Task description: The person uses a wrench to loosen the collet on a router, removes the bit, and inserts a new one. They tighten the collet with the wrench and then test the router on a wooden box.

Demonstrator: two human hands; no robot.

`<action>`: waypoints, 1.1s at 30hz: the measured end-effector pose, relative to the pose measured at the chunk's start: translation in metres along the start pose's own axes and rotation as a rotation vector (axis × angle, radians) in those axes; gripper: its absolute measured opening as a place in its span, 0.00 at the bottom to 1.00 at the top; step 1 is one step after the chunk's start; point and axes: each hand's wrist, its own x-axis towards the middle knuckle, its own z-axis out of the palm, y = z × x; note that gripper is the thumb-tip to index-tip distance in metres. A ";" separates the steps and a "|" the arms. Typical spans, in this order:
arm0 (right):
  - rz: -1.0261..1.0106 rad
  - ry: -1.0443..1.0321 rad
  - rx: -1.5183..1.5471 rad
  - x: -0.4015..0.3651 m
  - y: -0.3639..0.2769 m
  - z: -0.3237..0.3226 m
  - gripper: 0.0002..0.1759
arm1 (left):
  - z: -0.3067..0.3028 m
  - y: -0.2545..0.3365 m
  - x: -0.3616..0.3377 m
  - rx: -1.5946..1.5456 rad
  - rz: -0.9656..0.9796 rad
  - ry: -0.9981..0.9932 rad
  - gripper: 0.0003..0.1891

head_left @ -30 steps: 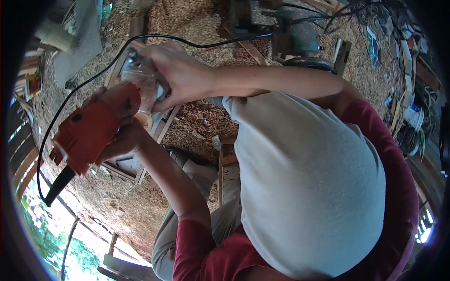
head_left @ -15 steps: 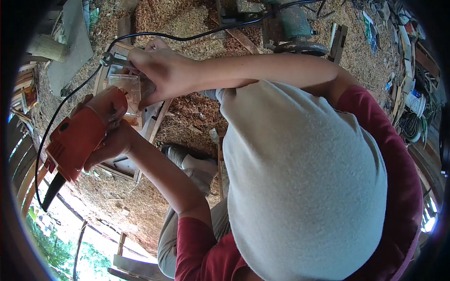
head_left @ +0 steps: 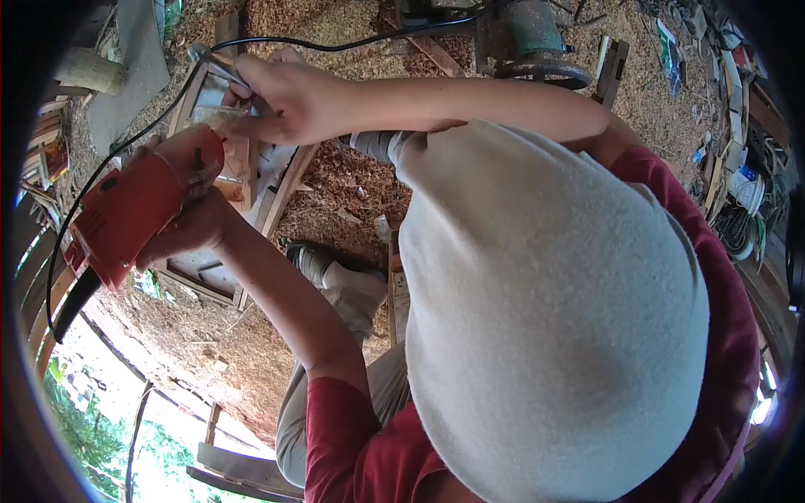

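Note:
My left hand [head_left: 197,226] is wrapped round an orange power tool, which looks like a trim router [head_left: 138,205]. The tool lies tilted on its side, its black cord end pointing down and left. A clear plastic base [head_left: 220,116] shows at its front end. In my right hand [head_left: 293,101] the fingers close round a metal wrench [head_left: 221,65], its head sticking out to the upper left. The right thumb is right at the clear base. Below both hands is a low wooden frame [head_left: 287,186] with grey panels; the tool's far side is hidden.
A black power cord [head_left: 335,48] loops past the wrench and along the tool. Sawdust [head_left: 344,201] covers the ground. A green motor [head_left: 537,38] with a wheel stands at the top. A grey board [head_left: 134,75] and a log [head_left: 88,71] lie upper left; my shoe [head_left: 314,264] is below the frame.
Both hands and the orange tool have shifted up in the view, the tool slightly left too. The wrench now slants more steeply, its head higher. My right hand covers more of the clear base.

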 end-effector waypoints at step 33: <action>-0.063 -0.134 -0.117 0.004 -0.016 -0.011 0.46 | -0.007 -0.001 -0.002 -0.088 0.015 -0.026 0.56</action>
